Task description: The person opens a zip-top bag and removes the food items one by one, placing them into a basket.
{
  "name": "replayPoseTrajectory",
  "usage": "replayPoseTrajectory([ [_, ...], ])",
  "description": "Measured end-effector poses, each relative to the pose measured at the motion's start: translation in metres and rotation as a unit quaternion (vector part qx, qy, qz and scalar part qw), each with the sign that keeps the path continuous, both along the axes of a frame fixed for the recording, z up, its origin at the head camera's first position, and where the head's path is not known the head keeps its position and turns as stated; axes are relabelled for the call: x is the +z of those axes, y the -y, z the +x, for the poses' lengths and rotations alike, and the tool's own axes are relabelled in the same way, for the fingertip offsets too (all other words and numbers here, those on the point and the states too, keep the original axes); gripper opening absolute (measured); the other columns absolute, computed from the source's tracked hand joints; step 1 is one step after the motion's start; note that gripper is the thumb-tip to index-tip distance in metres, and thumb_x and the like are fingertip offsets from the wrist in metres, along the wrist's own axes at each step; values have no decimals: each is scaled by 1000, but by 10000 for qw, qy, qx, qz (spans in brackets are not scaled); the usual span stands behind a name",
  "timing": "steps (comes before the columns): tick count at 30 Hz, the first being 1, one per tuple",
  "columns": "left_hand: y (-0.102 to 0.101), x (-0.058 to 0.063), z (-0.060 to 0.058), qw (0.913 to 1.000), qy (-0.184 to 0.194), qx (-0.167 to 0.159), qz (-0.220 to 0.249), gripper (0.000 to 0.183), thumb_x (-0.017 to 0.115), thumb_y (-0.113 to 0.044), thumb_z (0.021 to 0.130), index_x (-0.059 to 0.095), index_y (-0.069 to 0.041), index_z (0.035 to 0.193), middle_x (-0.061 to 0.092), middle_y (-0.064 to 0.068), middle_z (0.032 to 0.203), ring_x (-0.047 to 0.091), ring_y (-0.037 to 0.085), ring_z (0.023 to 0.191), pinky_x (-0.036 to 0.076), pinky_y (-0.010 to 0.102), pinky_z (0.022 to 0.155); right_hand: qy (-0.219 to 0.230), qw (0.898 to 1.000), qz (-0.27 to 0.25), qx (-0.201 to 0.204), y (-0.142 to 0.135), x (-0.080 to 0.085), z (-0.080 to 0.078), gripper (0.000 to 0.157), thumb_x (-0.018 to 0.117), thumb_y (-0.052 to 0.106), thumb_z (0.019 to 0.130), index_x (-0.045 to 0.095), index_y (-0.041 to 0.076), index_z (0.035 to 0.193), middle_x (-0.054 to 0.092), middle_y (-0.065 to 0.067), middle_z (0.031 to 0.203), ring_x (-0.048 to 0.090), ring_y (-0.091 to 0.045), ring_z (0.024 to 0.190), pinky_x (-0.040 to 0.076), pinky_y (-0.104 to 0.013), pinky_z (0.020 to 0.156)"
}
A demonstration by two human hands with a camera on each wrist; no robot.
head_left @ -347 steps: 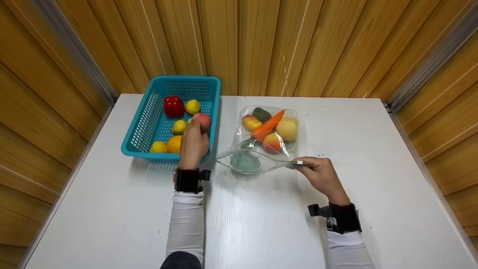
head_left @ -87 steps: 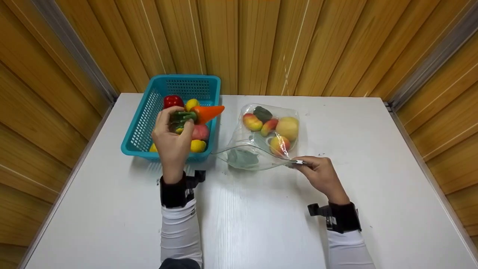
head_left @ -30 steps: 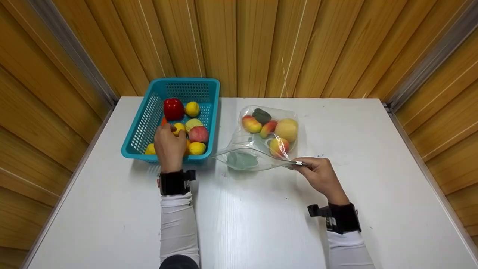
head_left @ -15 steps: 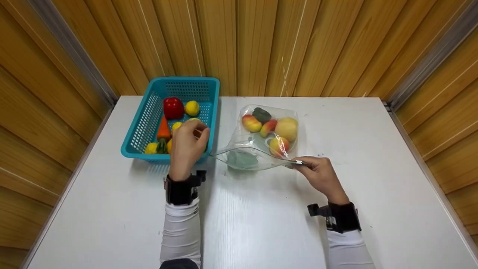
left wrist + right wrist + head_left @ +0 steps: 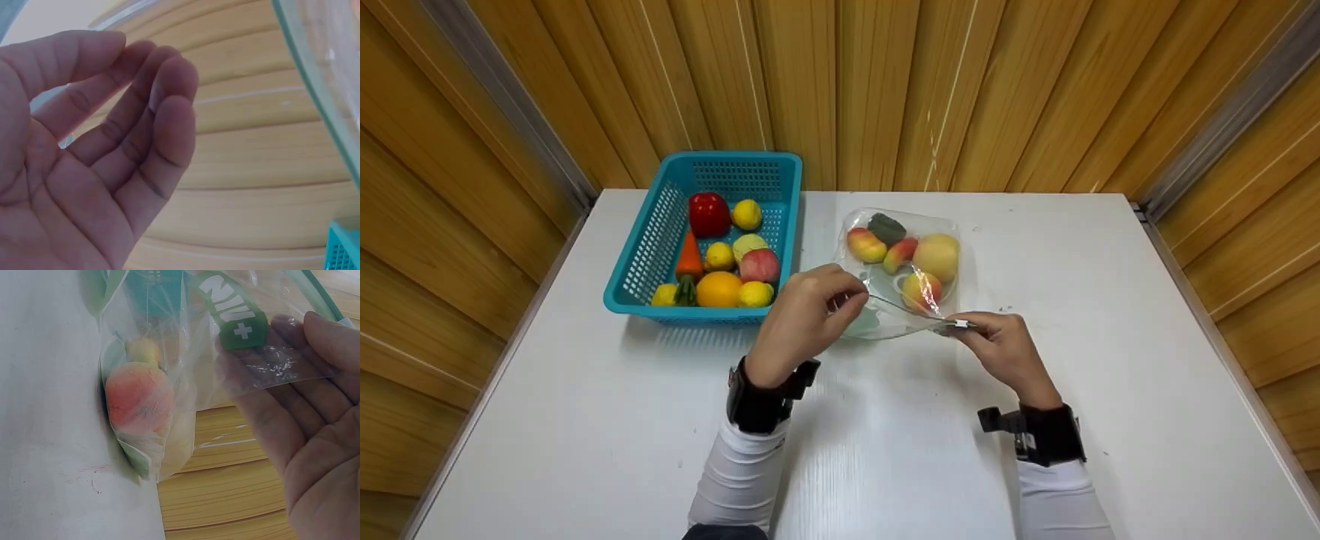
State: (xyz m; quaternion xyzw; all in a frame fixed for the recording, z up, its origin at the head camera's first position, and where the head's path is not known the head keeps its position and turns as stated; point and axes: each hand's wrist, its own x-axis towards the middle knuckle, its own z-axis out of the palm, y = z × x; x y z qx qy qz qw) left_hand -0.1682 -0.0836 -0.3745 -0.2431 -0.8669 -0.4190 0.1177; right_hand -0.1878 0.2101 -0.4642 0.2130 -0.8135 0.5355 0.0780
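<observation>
A clear zip bag [image 5: 896,324] lies on the table with its mouth toward the person. Inside are a dark green avocado-like piece [image 5: 886,229], red-yellow mangoes [image 5: 866,245], a big pale yellow fruit [image 5: 937,258] and a red-yellow peach-like fruit [image 5: 922,292]. My right hand [image 5: 997,349] pinches the bag's right corner by the white slider [image 5: 961,324]; a green printed label [image 5: 236,315] shows by its fingers in the right wrist view. My left hand [image 5: 812,319] hovers over the left end of the mouth, fingers loosely curved, nothing between them in the left wrist view.
A teal basket [image 5: 622,289] stands left of the bag. It holds a red pepper [image 5: 709,214], a carrot [image 5: 689,259], an orange [image 5: 719,289], a pink peach [image 5: 760,266] and several lemons [image 5: 747,214]. Wood-panelled walls [image 5: 877,90] border the white table [image 5: 885,450].
The carrot has gone from the bag into the basket, carried by my left hand and released there. That hand has since moved right to the bag's mouth. The right hand has stayed put.
</observation>
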Motion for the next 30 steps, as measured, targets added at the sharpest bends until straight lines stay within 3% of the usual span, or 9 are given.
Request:
replayPoseTrajectory([
  [5,-13,-3,1,9963,85,-571,-635,11,70,-12,98,81,-7,99,74,3,89,66,15,79,57,27,75,-130,9999,33,-54,0,1,0,15,74,-8,87,81,0,98,79,-12,88,60,1,69,45,-12,61],
  [8,-18,-6,1,9922,162,-818,-921,12,70,-11,98,81,-6,101,75,3,90,66,15,80,57,26,77,-195,9997,87,-117,0,0,0,14,74,-7,88,82,0,97,79,-11,88,52,-1,63,39,-14,56],
  [11,-25,-10,1,9883,155,-938,-1196,13,68,-9,99,81,-7,101,73,0,87,64,16,80,56,27,77,-176,9997,66,-145,0,0,-1,14,74,-7,88,81,0,98,79,-11,90,52,-2,63,41,-14,57],
  [13,-29,-13,1,9858,117,-873,-1431,15,65,-8,100,80,-8,98,69,-1,82,60,16,77,53,27,73,-159,9998,11,-135,0,0,-1,14,73,-8,88,81,-2,99,79,-12,90,54,-3,64,44,-14,60],
  [19,-40,-25,-1,9741,174,-263,-2238,21,62,-1,98,73,-8,82,50,-2,68,52,17,62,40,27,58,-265,9995,-43,-154,-1,0,-1,15,74,-8,87,81,-2,99,79,-11,89,48,-2,59,42,-14,57],
  [26,-44,-39,-14,9648,519,-48,-2577,14,62,-2,98,74,-5,92,62,3,78,56,20,67,47,32,61,-378,9991,-83,-144,0,1,0,15,74,-9,87,81,-3,98,78,-15,90,52,-2,62,45,-12,60],
  [30,-46,-48,-24,9626,741,-13,-2608,13,61,-2,99,74,-4,99,70,8,89,62,24,76,52,36,69,-290,9993,-207,-90,0,3,1,16,73,-11,87,80,-4,100,78,-17,92,66,2,76,52,-12,69],
])
